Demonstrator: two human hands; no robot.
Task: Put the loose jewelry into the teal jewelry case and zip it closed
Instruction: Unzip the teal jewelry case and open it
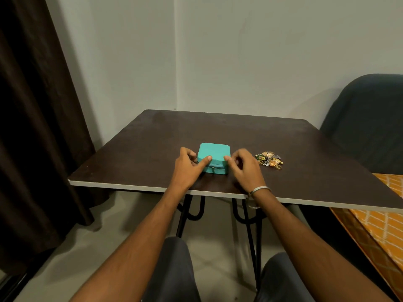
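Centrally, both hands [187, 165] [244, 167] flanking zipped teal case [214, 151].

Dark table [305, 153], grey chair [366, 118], brown curtain [32, 105].

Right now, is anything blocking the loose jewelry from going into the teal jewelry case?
Yes: the teal jewelry case is shut, its lid down and zipper pull hanging at the front. The left hand and right hand flank it. The pile of gold-coloured loose jewelry lies to its right on the dark brown table, nothing between.
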